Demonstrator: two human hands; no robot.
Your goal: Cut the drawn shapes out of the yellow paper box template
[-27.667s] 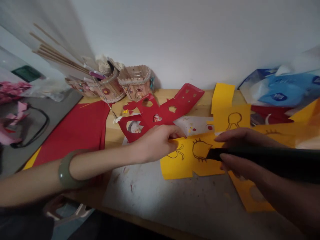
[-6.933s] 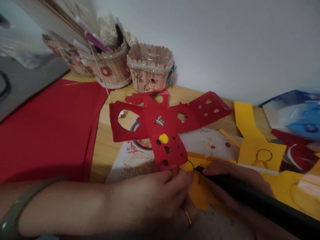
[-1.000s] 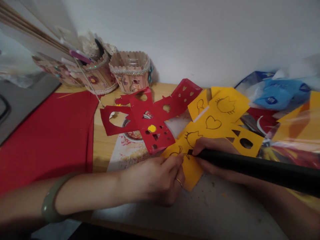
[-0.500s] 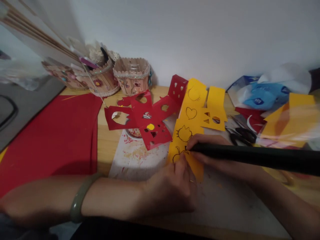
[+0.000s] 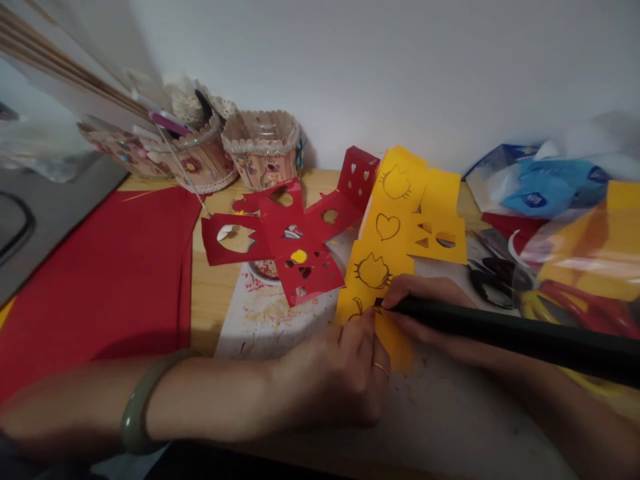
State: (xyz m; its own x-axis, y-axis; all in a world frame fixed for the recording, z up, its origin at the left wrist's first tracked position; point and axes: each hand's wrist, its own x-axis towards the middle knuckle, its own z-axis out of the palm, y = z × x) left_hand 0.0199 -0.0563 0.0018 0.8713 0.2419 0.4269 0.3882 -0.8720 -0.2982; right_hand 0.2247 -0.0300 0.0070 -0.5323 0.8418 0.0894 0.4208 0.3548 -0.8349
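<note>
A yellow paper cutout (image 5: 369, 248) lies over a white work sheet (image 5: 280, 337), with cat heads, a heart and another partly hidden outline drawn in black. My left hand (image 5: 345, 373), wearing a ring, is closed, with its fingertips pinched at the lower part of this paper. Opposite it, my right hand (image 5: 430, 293) grips a long black stick-like tool (image 5: 510, 333), its narrow end at the lowest drawing. The tool's exact kind does not show. Just left of the paper is a red paper cutout (image 5: 287, 233) with holes cut through its panels.
Red sheets (image 5: 110, 267) are stacked at the left. Decorated wooden pots (image 5: 263, 150) stand along the wall, one holding sticks and pens. To the right are black-handled scissors (image 5: 493, 283), red-and-yellow handles (image 5: 585, 303), a clear bag with yellow paper (image 5: 590, 247) and a blue tissue pack (image 5: 545, 187).
The yellow paper and both hands appear slightly lower and further right. The black tool tilts down more toward the right. Red-and-yellow handles show more clearly at the right.
</note>
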